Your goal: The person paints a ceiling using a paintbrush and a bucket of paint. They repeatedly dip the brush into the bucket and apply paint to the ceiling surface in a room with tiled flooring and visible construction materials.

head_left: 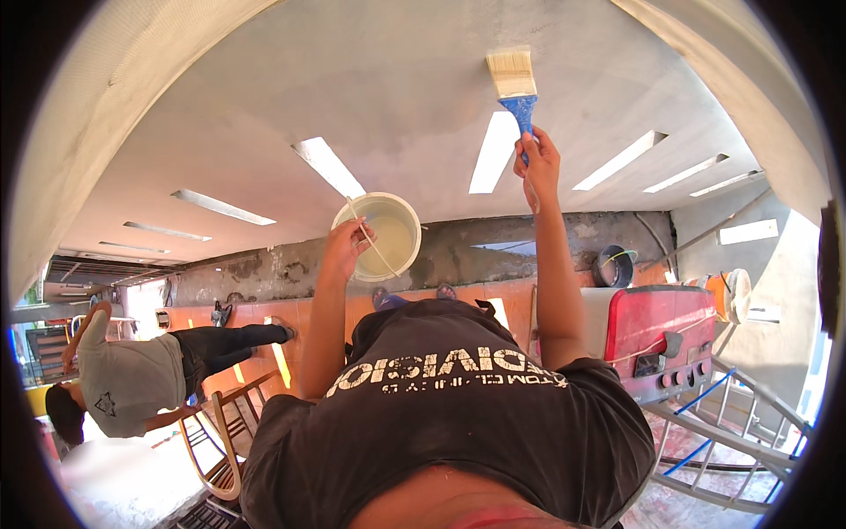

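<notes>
The grey wall (397,106) is the largest thing here, and it has long bright slots cut through it; the brush end is near one of these, so if a stroke runs over its edge, the bristles could catch or splay there. Below lies the orange floor (264,313); any liquid spilled on it could, I judge, make it slippery for the feet. The person in grey shirt (132,388) is well apart on the left, so a collision seems to me little probable.

The pale bucket (388,201) is in front of the body, near the wall; how full it is, I cannot tell. The left hand (351,242) has its fingers curled about the thin bail (374,247); if this grip loosens, or the bucket swings, it could tip and spill.

The brush (517,101) is raised on the right side, bristles up, at the wall or very near it; the right hand (538,167) pinches its blue handle, thumb and fingers closed; because the bristles point upward, drips could run down to the fingers and make the hold less sure.
</notes>
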`<state>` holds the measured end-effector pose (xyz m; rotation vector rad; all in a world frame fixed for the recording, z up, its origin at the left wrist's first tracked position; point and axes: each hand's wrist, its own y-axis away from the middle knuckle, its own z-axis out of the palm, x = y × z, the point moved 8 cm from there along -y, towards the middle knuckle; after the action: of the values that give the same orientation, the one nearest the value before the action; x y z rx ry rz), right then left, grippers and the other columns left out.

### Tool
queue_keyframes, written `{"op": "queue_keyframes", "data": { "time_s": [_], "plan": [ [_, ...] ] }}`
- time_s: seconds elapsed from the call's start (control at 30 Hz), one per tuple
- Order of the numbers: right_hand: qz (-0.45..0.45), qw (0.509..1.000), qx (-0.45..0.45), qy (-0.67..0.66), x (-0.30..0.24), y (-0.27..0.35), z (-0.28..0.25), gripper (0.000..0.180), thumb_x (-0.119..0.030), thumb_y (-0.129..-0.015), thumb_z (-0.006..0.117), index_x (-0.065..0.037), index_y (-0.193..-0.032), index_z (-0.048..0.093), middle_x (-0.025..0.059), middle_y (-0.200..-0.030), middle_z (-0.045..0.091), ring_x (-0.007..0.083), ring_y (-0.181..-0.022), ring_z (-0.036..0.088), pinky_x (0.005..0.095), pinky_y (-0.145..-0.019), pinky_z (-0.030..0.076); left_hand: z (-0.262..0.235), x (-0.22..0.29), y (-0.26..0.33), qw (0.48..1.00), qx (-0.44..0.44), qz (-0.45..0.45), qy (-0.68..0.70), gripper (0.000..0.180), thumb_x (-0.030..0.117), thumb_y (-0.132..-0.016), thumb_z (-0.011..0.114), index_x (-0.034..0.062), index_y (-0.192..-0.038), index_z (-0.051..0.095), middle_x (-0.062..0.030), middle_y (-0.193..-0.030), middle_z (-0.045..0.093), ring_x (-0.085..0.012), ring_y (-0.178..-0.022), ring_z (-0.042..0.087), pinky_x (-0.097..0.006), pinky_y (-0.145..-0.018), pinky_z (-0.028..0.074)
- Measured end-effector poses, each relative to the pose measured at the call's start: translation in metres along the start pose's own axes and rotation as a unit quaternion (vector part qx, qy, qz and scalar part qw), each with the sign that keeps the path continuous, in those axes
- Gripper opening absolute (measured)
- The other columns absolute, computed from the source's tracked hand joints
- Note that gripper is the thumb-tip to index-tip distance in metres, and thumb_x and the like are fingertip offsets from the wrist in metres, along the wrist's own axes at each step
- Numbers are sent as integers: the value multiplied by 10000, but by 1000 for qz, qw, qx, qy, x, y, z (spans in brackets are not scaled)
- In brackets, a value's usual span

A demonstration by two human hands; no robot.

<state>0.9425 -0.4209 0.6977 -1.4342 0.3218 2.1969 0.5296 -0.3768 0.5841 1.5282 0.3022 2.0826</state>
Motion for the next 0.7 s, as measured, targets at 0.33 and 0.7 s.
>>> {"op": "queue_keyframes", "data": {
  "time_s": [0.33, 0.7],
  "plan": [
    [120, 987, 100, 36, 22, 27, 16, 235, -105, -1008, 502, 92, -1078, 607, 57, -767, 548, 93, -429, 394, 282, -414, 312, -8, -12, 10, 1000, 14, -9, -10, 271, 207, -967, 610, -25, -1106, 623, -108, -969, 609, -220, -946, 611, -406, -891, 577],
    [-36, 999, 33, -19, -91, -6, 104, 242, -113, -1027, 508, 54, -1174, 603, 30, -764, 550, 37, -454, 330, 239, -428, 264, -8, -10, -2, 999, -37, -11, -25, 270, 206, -976, 584, -24, -1113, 622, -100, -973, 622, -215, -937, 626, -401, -886, 575]
  ]
}}
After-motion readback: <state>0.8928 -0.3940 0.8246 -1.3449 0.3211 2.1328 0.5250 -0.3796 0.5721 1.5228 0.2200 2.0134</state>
